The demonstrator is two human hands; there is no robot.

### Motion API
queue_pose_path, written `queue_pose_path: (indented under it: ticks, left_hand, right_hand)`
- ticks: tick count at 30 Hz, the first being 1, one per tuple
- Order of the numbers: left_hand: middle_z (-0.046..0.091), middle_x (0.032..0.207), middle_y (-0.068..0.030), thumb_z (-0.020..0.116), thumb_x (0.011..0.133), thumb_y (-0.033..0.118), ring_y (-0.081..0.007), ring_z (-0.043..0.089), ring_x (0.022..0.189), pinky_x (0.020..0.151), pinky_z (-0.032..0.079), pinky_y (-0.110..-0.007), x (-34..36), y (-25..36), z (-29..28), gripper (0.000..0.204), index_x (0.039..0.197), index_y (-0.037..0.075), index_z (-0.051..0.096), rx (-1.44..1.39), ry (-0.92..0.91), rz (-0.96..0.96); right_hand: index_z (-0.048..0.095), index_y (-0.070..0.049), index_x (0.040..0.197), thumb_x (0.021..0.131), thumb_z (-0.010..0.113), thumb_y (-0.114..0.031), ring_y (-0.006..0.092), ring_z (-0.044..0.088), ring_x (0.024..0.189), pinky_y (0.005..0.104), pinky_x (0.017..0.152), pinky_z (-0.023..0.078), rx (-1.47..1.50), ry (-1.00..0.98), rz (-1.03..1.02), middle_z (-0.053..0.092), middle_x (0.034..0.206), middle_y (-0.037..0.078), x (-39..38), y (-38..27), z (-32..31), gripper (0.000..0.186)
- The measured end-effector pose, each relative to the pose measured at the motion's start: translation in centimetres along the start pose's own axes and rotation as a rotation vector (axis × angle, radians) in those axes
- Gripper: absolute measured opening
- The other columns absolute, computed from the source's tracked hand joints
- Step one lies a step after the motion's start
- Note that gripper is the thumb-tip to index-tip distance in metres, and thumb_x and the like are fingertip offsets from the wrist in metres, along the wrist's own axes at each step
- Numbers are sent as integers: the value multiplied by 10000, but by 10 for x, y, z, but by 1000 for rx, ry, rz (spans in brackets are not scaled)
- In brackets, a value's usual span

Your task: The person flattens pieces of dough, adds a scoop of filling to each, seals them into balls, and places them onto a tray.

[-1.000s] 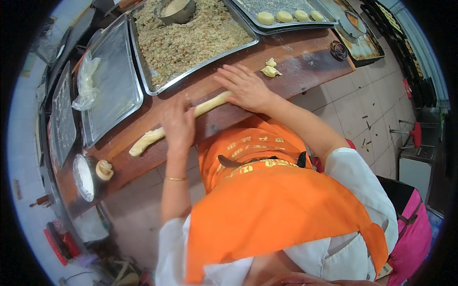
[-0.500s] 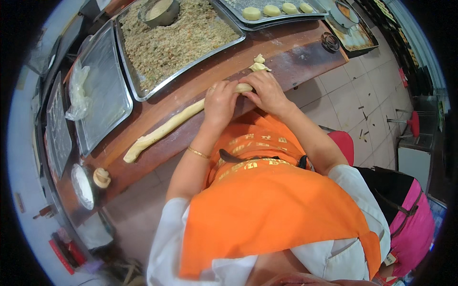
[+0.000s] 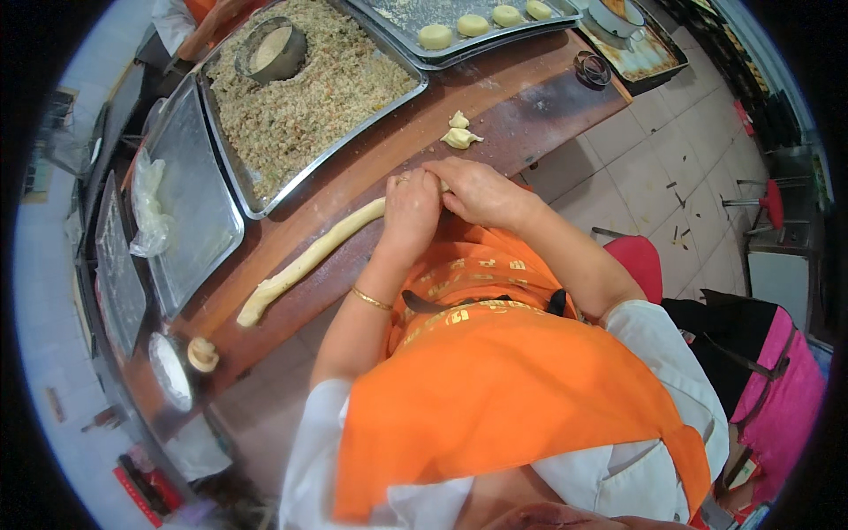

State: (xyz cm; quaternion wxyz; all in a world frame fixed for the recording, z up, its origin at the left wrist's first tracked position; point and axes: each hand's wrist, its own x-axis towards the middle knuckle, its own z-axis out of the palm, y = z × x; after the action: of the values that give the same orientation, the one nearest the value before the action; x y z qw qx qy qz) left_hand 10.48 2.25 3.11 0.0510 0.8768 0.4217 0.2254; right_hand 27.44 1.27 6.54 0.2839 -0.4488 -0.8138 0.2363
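A long pale dough rope [image 3: 309, 258] lies slantwise along the table's near edge. My left hand [image 3: 412, 209] is closed over its right part, fingers curled down around it. Right against it, my right hand [image 3: 484, 193] is closed on the rope's right end; only a sliver of dough shows between the hands. The right fingertips are partly hidden behind the left knuckles. Just beyond my hands lie two small torn dough pieces [image 3: 460, 138].
A deep tray [image 3: 344, 147] of crumbly filling holds a metal bowl [image 3: 272, 51]. Behind are a tray [image 3: 415, 19] of round dough cakes, ring cutters [image 3: 592, 69] and a co-worker's sleeve [image 3: 174, 26]. At left stand a metal tray [image 3: 196, 208], a flour bowl [image 3: 170, 371] and a dough lump [image 3: 202, 355].
My hands have drawn together, and the right one now covers the rope end that showed between them. The view has shifted a little, and a co-worker's sleeve has appeared at the upper left.
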Motion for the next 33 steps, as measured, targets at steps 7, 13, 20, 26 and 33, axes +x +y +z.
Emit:
queue_pose_path:
  ticks: [7,13,20,26,33]
  left_hand:
    - [568,953,-147,564,846,100,-317,563,969,883,402,-440,11,2,-2,103,914,24,575,123,-61,20]
    - [542,1027,-167,557,859,118,-328,531,1036,972,374,-454,18,1,9,125,918,12,584,221,-10,49]
    - [534,1067,-174,621,874,138,-353,517,1079,1005,360,-475,32,14,-11,254,1074,-16,593,150,-73,-102]
    - [551,1077,-179,699,823,61,-358,563,996,876,473,-415,75,18,-9,362,1179,44,636,-313,30,-78]
    - [595,950,-203,753,816,166,-389,619,824,747,505,-458,92,-2,13,209,892,-6,662,-410,175,-113]
  right_hand:
    - [599,-5,891,822,608,-112,410,635,849,487,764,527,-136,14,74,652,896,211,3,14,13,127]
    - [614,-7,894,870,572,-119,339,641,715,427,652,525,-25,7,117,653,827,156,-2,27,6,122]
    - [582,-15,1179,1001,544,-175,79,549,728,225,619,451,1457,246,549,628,957,38,-28,55,-42,242]
    - [529,-5,1306,1016,531,-135,109,635,963,242,770,520,721,302,463,634,1068,55,-46,69,-35,317]
    - [579,-2,1241,992,588,-125,82,637,877,233,734,517,495,314,566,652,1066,37,-55,65,-42,278]
